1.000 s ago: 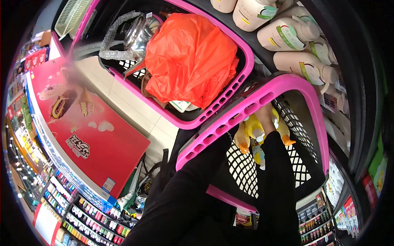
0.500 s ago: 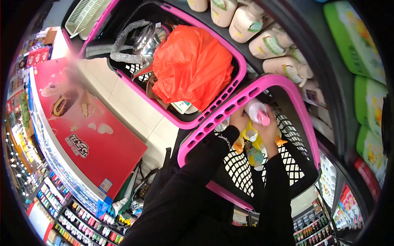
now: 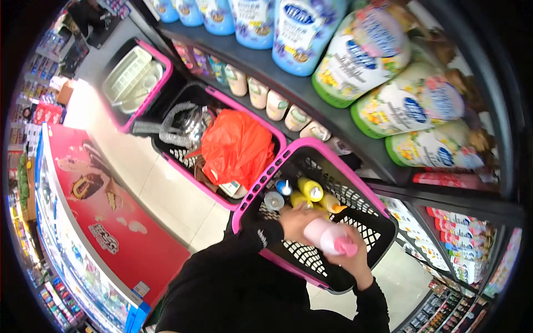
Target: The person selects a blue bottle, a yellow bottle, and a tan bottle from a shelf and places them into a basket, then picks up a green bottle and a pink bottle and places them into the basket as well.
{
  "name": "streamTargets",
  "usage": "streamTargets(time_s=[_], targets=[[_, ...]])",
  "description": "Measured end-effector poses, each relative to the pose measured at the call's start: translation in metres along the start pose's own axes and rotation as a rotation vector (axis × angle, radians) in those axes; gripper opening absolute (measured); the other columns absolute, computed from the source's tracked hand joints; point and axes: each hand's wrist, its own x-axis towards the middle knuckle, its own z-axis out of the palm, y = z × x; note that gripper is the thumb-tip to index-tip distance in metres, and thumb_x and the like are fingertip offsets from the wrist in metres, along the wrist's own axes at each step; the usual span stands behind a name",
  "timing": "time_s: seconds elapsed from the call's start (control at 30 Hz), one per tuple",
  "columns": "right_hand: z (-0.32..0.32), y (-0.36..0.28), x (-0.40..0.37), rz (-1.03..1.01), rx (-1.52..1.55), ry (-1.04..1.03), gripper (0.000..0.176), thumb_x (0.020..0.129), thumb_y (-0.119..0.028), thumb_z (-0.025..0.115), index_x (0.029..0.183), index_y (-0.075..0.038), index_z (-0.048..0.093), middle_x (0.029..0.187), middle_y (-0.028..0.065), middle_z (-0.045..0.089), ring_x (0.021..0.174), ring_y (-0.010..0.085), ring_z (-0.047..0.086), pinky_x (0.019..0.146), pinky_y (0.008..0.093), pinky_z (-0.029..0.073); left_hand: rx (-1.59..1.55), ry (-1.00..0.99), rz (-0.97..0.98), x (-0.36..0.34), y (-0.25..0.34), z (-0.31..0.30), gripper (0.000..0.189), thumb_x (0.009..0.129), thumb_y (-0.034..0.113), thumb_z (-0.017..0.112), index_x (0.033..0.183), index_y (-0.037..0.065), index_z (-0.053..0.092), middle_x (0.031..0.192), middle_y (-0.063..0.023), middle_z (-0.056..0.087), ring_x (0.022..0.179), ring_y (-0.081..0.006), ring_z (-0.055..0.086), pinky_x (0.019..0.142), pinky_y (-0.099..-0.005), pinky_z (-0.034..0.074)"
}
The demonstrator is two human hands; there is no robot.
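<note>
A pink bottle with a darker pink cap (image 3: 327,235) is held between my two hands above the near black basket with a pink rim (image 3: 327,145). My left hand (image 3: 295,222) closes round the bottle's base end from the left. On the right, my right hand (image 3: 355,258) grips it near the cap. Inside the basket stand a yellow bottle (image 3: 311,190), a bottle with an orange top (image 3: 332,203), a blue bottle (image 3: 283,187) and a clear, round-topped container (image 3: 273,201). Their lower parts are partly hidden by my hands.
A second basket (image 3: 266,119) holds a red plastic bag (image 3: 236,147) and a shiny metal kettle (image 3: 194,125). Behind it, another basket (image 3: 162,55) holds pale racks (image 3: 130,77). Shelves of bottles (image 3: 302,33) rise at upper right. A red freezer (image 3: 111,205) stands left.
The view has swung up and right, showing more shelves. The pink bottle, held in both hands, has come out of the basket's interior toward me and now lies more sideways.
</note>
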Motion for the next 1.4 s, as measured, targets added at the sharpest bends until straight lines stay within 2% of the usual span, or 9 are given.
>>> streamTargets(time_s=[0.13, 0.6, 0.87, 0.97, 1.1, 1.23, 1.33, 1.37, 1.4], targets=[[-0.007, -0.027, -0.038, -0.155, 0.021, 0.023, 0.065, 0.048, -0.02, 0.077, 0.105, -0.004, 0.051, 0.096, 0.0163, 0.057, 0.085, 0.0311, 0.057, 0.072, 0.0351, 0.047, -0.085, 0.183, 0.206, -0.03, 0.044, -0.001, 0.066, 0.052, 0.022, 0.077, 0.108, 0.006, 0.047, 0.105, -0.0119, 0.052, 0.098, -0.0307, 0.048, 0.087, -0.04, 0.036], [-0.005, -0.112, -0.126, -0.384, 0.182, 0.269, 0.068, 0.041, -0.025, 0.082, 0.1, -0.004, 0.056, 0.099, 0.0135, 0.057, 0.089, 0.0272, 0.057, 0.078, 0.0344, 0.046, -0.143, 0.122, 0.263, -0.107, 0.15, -0.014, 0.064, 0.053, 0.022, 0.076, 0.108, 0.004, 0.049, 0.103, -0.0132, 0.05, 0.096, -0.0293, 0.048, 0.084, -0.037, 0.039], [0.019, -0.154, -0.142, -0.516, 0.378, 0.368, 0.064, 0.036, -0.019, 0.083, 0.093, -0.002, 0.057, 0.094, 0.0156, 0.058, 0.086, 0.0259, 0.057, 0.076, 0.0347, 0.046, -0.116, 0.189, 0.328, -0.152, 0.174, -0.024, 0.078, 0.053, 0.022, 0.078, 0.116, 0.001, 0.038, 0.106, -0.0138, 0.048, 0.103, -0.0259, 0.046, 0.088, -0.0346, 0.038], [0.032, -0.174, -0.141, -0.566, 0.281, 0.353, 0.062, 0.037, -0.02, 0.083, 0.091, -0.003, 0.057, 0.093, 0.015, 0.058, 0.087, 0.0265, 0.057, 0.077, 0.0345, 0.045, -0.455, 0.108, 0.175, -0.174, 0.164, -0.032, 0.07, 0.056, 0.021, 0.078, 0.114, 0.002, 0.043, 0.108, -0.0104, 0.052, 0.101, -0.0197, 0.05, 0.086, -0.0321, 0.04], [0.064, -0.209, -0.138, -0.647, 0.262, 0.304, 0.063, 0.043, -0.021, 0.083, 0.096, -0.001, 0.056, 0.099, 0.0139, 0.055, 0.091, 0.0271, 0.056, 0.078, 0.0337, 0.045, -0.371, 0.095, 0.159, -0.218, 0.154, -0.059, 0.079, 0.053, 0.02, 0.078, 0.118, 0.001, 0.037, 0.108, -0.0122, 0.05, 0.102, -0.0221, 0.05, 0.087, -0.032, 0.04], [0.106, -0.259, -0.127, -0.752, 0.274, 0.261, 0.063, 0.045, -0.021, 0.083, 0.097, -0.001, 0.055, 0.099, 0.0144, 0.055, 0.091, 0.0272, 0.055, 0.079, 0.0339, 0.045, -0.247, 0.245, 0.25, -0.275, 0.15, -0.095, 0.078, 0.055, 0.019, 0.079, 0.118, 0.002, 0.037, 0.107, -0.0109, 0.051, 0.1, -0.0199, 0.051, 0.085, -0.0318, 0.04], [0.136, -0.292, -0.115, -0.685, 0.361, 0.174, 0.06, 0.045, -0.021, 0.083, 0.095, -0.001, 0.056, 0.101, 0.0151, 0.055, 0.094, 0.0278, 0.054, 0.081, 0.0338, 0.043, -0.29, 0.24, 0.197, -0.314, 0.126, -0.113, 0.077, 0.056, 0.02, 0.079, 0.117, 0.002, 0.037, 0.107, -0.0109, 0.051, 0.101, -0.0189, 0.05, 0.085, -0.0315, 0.04], [0.149, -0.29, -0.106, -0.735, 0.306, 0.12, 0.076, 0.046, -0.021, 0.083, 0.11, -0.001, 0.047, 0.103, 0.0168, 0.053, 0.097, 0.0281, 0.053, 0.083, 0.0347, 0.042, -0.23, 0.267, 0.2, -0.327, 0.122, -0.123, 0.077, 0.056, 0.02, 0.08, 0.118, 0.002, 0.037, 0.108, -0.0109, 0.051, 0.102, -0.0184, 0.05, 0.086, -0.0313, 0.04], [0.166, -0.299, -0.099, -0.738, 0.303, 0.116, 0.076, 0.046, -0.021, 0.083, 0.11, -0.001, 0.047, 0.103, 0.0168, 0.053, 0.097, 0.0281, 0.053, 0.083, 0.0347, 0.042, -0.17, 0.295, 0.204, -0.339, 0.121, -0.133, 0.078, 0.056, 0.02, 0.08, 0.118, 0.002, 0.037, 0.108, -0.0109, 0.05, 0.102, -0.018, 0.049, 0.086, -0.0311, 0.039]])
